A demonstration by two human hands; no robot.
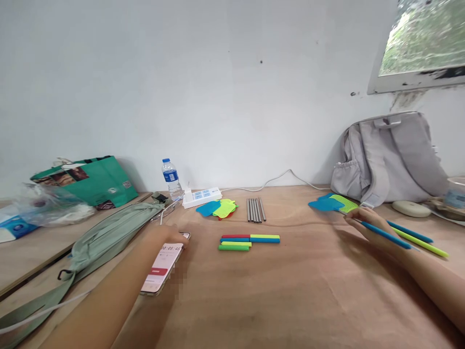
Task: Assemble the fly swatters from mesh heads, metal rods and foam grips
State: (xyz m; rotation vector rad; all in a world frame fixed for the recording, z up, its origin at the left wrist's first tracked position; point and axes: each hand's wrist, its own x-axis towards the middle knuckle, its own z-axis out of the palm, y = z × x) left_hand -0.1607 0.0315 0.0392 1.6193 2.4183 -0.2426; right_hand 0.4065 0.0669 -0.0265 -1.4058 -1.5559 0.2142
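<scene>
My left hand lies across the upper end of a phone, its fingers curled over the far right edge. The lit screen shows a timer and a red button. My right hand grips a fly swatter with a blue handle; its fingers pinch near a yellow-green mesh head. A blue swatter head is just left of that. Beside this hand lie another blue handle and a yellow-green handle. Which head belongs to which handle I cannot tell.
Mid-table lie several coloured handle tubes, metal tubes and loose swatter heads. A power strip and water bottle stand behind. A green bag and grey-green strap bag are left; a grey backpack is right.
</scene>
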